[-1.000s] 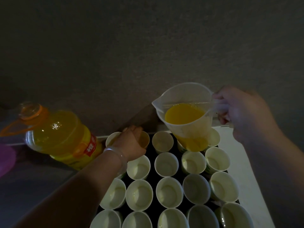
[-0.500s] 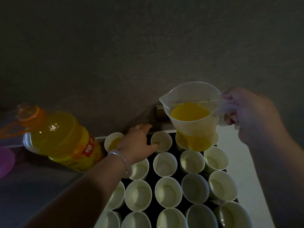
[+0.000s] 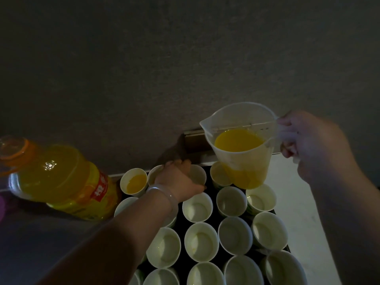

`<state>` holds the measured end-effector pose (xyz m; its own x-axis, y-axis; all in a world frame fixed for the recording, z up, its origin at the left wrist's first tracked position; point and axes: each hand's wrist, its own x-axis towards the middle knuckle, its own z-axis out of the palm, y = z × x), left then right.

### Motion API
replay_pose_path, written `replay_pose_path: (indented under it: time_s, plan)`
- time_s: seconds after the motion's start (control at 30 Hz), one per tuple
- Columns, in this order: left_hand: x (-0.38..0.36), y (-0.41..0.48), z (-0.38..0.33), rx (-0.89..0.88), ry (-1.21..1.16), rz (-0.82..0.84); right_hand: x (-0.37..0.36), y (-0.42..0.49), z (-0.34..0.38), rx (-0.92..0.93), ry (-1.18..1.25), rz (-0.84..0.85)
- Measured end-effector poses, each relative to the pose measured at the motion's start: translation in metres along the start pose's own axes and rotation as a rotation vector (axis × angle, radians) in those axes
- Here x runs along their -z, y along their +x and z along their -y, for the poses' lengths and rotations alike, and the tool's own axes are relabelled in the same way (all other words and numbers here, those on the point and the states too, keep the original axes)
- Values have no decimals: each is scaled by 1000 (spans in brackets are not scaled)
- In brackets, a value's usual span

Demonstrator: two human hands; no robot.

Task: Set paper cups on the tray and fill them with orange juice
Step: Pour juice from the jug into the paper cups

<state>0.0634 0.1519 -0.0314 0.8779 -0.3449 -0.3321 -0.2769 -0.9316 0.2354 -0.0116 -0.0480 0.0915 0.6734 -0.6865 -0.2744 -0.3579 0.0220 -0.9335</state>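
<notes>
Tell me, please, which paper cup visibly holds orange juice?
The far-left cup in the back row, beside the juice bottle: orange liquid shows inside; other visible interiors look empty.

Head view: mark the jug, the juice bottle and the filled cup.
jug (image 3: 245, 162), head view, clear side wall.
juice bottle (image 3: 58, 178), head view, yellow body.
filled cup (image 3: 135, 182), head view, juice inside.

Tray (image 3: 214, 218) of empty paper cups (image 3: 201, 241); filled cup (image 3: 134, 183) at its back-left corner, left hand (image 3: 176, 179) gripping a back-row cup (image 3: 197, 174). Right hand (image 3: 312, 145) holds juice jug (image 3: 242, 161) above tray's back-right corner; bottle (image 3: 61, 182) left of tray.
</notes>
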Motion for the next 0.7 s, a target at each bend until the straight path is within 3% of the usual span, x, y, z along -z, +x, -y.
replay_pose_path:
  time_s: [0.27,0.47,0.7]
  plan:
    - [-13,9,1,32,-81,-100,5,3,-5,165,63,164]
    - [16,-19,-7,-11,-349,-211,10,6,-4,189,70,182]
    - [43,-37,2,-111,-330,-326,14,7,7,233,-58,176]
